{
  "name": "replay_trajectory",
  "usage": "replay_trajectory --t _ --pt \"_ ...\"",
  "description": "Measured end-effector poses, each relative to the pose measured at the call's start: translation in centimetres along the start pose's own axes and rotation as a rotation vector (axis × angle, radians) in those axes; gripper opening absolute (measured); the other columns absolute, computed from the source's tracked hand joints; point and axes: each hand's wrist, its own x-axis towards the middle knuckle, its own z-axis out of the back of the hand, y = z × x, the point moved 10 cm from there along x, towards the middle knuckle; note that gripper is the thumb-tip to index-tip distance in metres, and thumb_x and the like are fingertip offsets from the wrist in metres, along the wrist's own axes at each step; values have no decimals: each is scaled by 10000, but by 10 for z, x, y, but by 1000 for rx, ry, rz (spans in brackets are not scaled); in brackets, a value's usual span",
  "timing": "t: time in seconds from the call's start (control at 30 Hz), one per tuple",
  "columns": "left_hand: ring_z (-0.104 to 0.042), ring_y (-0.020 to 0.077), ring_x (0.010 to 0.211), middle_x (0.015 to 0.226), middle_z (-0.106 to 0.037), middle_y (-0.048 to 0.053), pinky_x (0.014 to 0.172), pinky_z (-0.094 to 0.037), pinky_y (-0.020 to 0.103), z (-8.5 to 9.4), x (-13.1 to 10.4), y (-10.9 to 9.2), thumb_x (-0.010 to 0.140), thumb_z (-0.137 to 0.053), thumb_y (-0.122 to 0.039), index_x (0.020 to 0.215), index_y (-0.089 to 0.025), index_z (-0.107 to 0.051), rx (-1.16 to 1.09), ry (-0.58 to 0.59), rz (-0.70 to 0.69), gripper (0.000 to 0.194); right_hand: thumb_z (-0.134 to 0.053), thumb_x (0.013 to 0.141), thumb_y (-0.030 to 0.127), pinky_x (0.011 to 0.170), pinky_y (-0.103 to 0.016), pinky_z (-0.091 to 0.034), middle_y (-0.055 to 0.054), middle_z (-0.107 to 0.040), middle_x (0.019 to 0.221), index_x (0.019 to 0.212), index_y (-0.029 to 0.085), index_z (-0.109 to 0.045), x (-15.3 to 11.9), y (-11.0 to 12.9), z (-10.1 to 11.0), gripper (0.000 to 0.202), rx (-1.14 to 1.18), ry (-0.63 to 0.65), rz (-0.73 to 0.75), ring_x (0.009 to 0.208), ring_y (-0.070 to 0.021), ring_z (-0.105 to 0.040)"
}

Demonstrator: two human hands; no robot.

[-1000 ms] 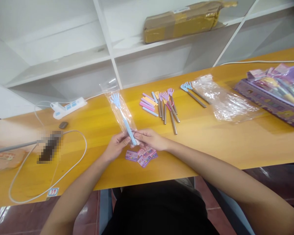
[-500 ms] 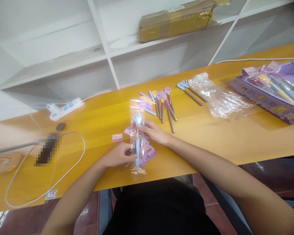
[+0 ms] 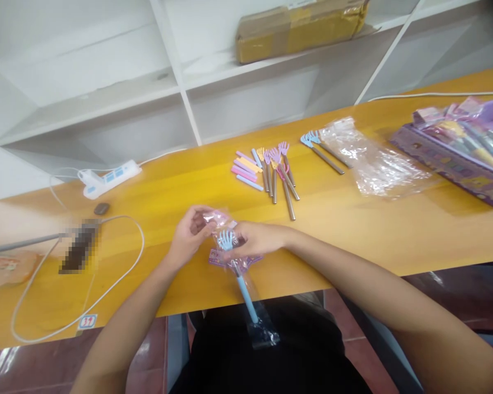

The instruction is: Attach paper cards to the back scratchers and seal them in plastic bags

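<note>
A long yellow bench (image 3: 353, 230) holds a purple box (image 3: 456, 164), a clear bag (image 3: 378, 164) and a pile of little scratchers (image 3: 277, 175). Both hands are close together at the near edge. The left hand (image 3: 187, 238) and right hand (image 3: 257, 239) pinch the wrapper of a blue scratcher (image 3: 238, 268), which hangs over the edge.

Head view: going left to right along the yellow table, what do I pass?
White power strip → left hand → bagged blue back scratcher held in both hands → right hand → loose scratchers pile → clear plastic bags → purple box.
</note>
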Motion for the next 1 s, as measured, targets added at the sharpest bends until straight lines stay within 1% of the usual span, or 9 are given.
replay_trajectory --t 0.07,0.13,0.27,0.37,0.43,0.5,0.67,0.83,1.0 --pt "-711 205 1019 1125 -737 84 901 -565 320 -5 -1 2 879 -838 -402 1120 -199 -661 5 29 20 362 -675 987 550 541 -179 -401 -14 -675 755 956 106 -711 -3 2 -5 447 -19 82 -11 578 -58 -535" --pt "-716 201 972 1063 -755 74 894 -568 329 -9 -2 4 878 -837 -410 1067 -193 -677 9 49 43 329 -583 1030 600 559 -203 -408 -15 -660 742 952 110 -705 -7 7 4 510 -37 61 15 581 -72 -528" --pt "-702 187 929 1016 -756 66 860 -559 313 -11 -2 4 881 -829 -429 1065 -189 -689 41 50 47 333 -418 1104 572 671 -251 -404 -44 -666 805 947 131 -707 -14 15 50 551 -300 -267 72 699 -118 -556" --pt "-686 182 911 1004 -747 65 835 -545 299 -8 -1 3 871 -833 -439 1074 -189 -697 58 36 40 350 -540 1071 483 676 -275 -318 -62 -673 881 953 146 -691 -20 11 73 387 -664 -468 15 743 -139 -544" --pt "-667 170 858 952 -731 50 795 -530 282 -6 0 2 866 -833 -449 1059 -187 -704 77 21 48 350 -627 1028 458 668 -286 -275 -84 -685 984 987 148 -682 -20 5 78 318 -827 -510 -46 784 -153 -555" --pt "-631 150 769 842 -692 16 736 -505 262 -3 0 2 869 -824 -458 1041 -186 -711 115 -1 64 341 -667 1001 506 657 -291 -253 -98 -681 1048 1024 147 -667 -17 -2 77 360 -903 -496 -100 804 -163 -563" --pt "-578 131 674 755 -649 -4 656 -454 249 0 -1 1 876 -793 -519 954 -174 -712 162 -30 98 363 -829 848 596 635 -281 -240 -87 -669 1091 1070 157 -630 -14 -12 72 531 -910 -447 -161 809 -168 -565" --pt "-534 122 608 659 -599 -26 606 -418 244 -2 -2 6 903 -750 -567 902 -172 -676 134 -22 130 402 -860 854 479 662 -258 -290 -72 -662 1100 1048 159 -642 -10 -20 73 433 -802 -411 -140 842 -157 -570" --pt "-577 133 609 647 -626 -37 639 -456 250 -6 -3 4 980 -673 -550 1100 -195 -659 93 7 99 375 -824 887 282 657 -241 -326 -37 -698 966 1137 158 -627 -12 -26 79 341 -602 -446 -166 776 -134 -587"
